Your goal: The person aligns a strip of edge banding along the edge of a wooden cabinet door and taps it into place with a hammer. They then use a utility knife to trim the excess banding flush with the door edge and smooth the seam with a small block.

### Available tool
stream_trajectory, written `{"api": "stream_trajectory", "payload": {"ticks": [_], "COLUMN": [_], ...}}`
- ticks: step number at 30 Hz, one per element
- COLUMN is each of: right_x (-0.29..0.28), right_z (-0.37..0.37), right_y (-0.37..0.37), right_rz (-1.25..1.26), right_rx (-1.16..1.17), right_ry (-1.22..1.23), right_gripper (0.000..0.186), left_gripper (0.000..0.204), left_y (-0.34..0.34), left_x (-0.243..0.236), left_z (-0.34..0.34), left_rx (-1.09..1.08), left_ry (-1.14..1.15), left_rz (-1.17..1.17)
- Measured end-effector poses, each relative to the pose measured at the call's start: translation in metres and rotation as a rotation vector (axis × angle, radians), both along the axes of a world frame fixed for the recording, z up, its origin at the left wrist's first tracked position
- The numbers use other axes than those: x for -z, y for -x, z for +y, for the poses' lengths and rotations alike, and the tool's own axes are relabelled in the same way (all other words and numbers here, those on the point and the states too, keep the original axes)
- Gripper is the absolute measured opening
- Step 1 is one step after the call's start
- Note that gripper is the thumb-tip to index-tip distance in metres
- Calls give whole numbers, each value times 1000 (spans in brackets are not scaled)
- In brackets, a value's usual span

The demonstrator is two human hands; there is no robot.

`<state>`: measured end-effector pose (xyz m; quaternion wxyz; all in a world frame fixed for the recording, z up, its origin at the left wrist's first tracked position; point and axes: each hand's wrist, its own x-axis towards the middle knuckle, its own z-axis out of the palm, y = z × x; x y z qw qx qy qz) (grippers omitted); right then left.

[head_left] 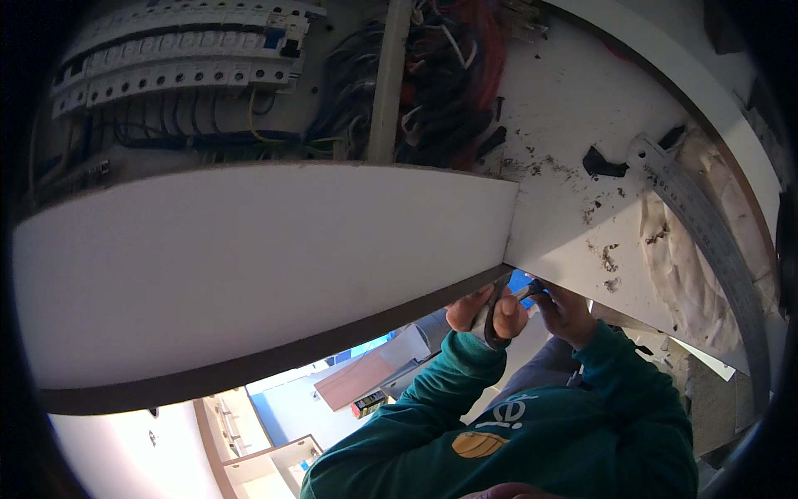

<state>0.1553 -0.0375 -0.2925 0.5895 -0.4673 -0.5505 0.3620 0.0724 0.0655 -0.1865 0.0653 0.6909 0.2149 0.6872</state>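
Under the white board (pixel 266 258) with its dark edge, my left hand (pixel 486 314) is closed around a grey-and-black metal tool (pixel 490 308), its shape partly covered by my fingers, near the board's right corner. My right hand (pixel 565 312), just beside it, has its fingers closed at a small dark-tipped metal piece (pixel 532 289); whether this is part of the same tool I cannot tell. Both arms are in teal sleeves. A bit of blue shows behind the fingers.
Breakers (pixel 179 58) and bundled wires (pixel 432 91) fill the panel above. A metal ruler (pixel 698 233) and black scraps (pixel 603 162) lie on the dirty white surface (pixel 557 216) at right. Boards (pixel 357 374) and open cabinets (pixel 266 470) show lower down.
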Motion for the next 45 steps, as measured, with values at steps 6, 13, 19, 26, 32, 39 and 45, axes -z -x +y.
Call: {"api": "stream_trajectory", "payload": {"ticks": [6,13,19,26,32,39,45], "right_x": [-32,-88,-118,-69,-133,-184,-216], "right_z": [7,16,9,-53,-74,-57,-45], "right_y": [-12,-17,-17,-24,-63,-89,-126], "right_rz": [33,11,13,55,112,333,481], "right_rx": [58,100,152,56,139,223,274], "right_ry": [-54,-192,-125,-167,-41,-68,-7], "right_gripper": [37,36,31,33,34,43,44], "left_gripper": [27,21,23,30,75,70,62], "left_y": [-14,-5,-22,-44,22,16,15], "left_x": [-22,-75,-121,-113,-116,-126,-116], "left_z": [-9,-20,-14,-47,-39,-13,-79], "left_rx": [-121,-107,-95,193,202,-156,211], "left_ry": [-78,52,-23,-184,8,76,670], "left_rz": [37,184,193,-60,307,116,316]}}
